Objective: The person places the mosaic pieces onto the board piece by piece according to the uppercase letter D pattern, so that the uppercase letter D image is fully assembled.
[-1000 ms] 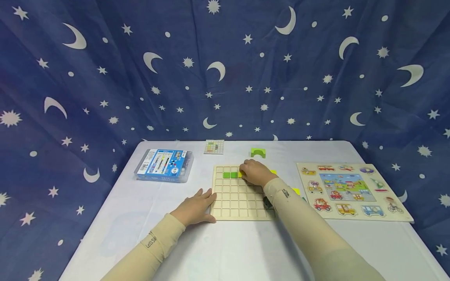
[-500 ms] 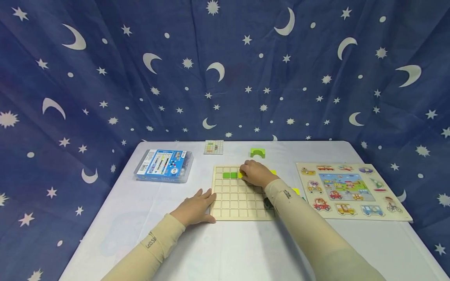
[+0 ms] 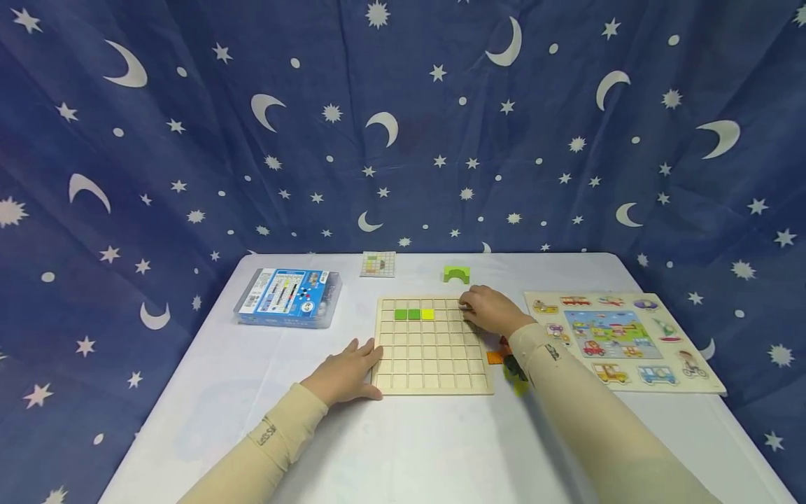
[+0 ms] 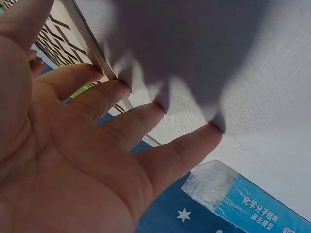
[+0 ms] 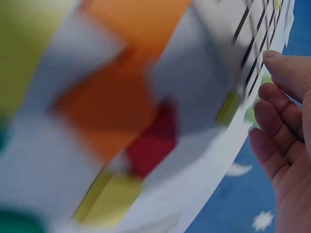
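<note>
A wooden grid board [image 3: 428, 364] lies on the white table, with two green squares [image 3: 407, 315] and a yellow square [image 3: 427, 314] side by side in an upper row. My left hand [image 3: 343, 372] rests at the board's left edge, fingers spread, as the left wrist view also shows. Over the board's upper right edge is my right hand [image 3: 494, 311]. Its thumb [image 5: 284, 68] and bent fingers stand apart in the right wrist view, nothing between them. A yellow block [image 5: 228, 109] lies close to those fingertips. Orange blocks [image 5: 107, 107] and a red block [image 5: 153, 145] lie farther off.
A light green arch block [image 3: 456, 274] and a pattern card [image 3: 378, 264] lie behind the board. At the left is a blue-labelled box [image 3: 290, 297], at the right a picture puzzle board [image 3: 623, 343]. Dark green and orange pieces [image 3: 495, 358] lie partly under the right forearm.
My right hand has let go of the yellow square, which stays beside the green ones, and has moved right to the board's edge. The left hand keeps its place.
</note>
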Demonstrator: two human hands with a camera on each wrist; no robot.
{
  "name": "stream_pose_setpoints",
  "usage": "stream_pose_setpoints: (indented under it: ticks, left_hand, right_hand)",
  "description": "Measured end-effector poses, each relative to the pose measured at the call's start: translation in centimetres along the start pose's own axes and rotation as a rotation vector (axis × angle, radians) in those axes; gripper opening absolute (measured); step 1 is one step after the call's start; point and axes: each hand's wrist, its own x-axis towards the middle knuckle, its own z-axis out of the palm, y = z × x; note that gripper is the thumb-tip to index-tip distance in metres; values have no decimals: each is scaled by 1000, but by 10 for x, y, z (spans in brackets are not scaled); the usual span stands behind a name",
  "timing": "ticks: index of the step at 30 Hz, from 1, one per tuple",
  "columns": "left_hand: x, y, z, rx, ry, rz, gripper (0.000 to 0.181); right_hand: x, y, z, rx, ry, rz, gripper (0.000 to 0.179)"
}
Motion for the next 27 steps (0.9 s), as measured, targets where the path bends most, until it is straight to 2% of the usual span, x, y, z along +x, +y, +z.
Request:
stream_pose_setpoints:
  ticks: [8, 13, 20, 27]
  left_hand:
    - [-2, 0, -1, -7, 7, 7, 89]
    - [-3, 0, -1, -14, 14, 11, 89]
    - [-3, 0, -1, -14, 20, 22, 89]
    - [-2, 0, 1, -21, 23, 16, 91]
  right_hand:
    - [-40, 33, -7, -26, -87, 174, 27]
    - [-66, 44, -10, -22, -120, 226, 29]
    - [-99, 52, -12, -18, -111, 182, 25]
    - [-109, 48, -10, -12, -100, 174, 23]
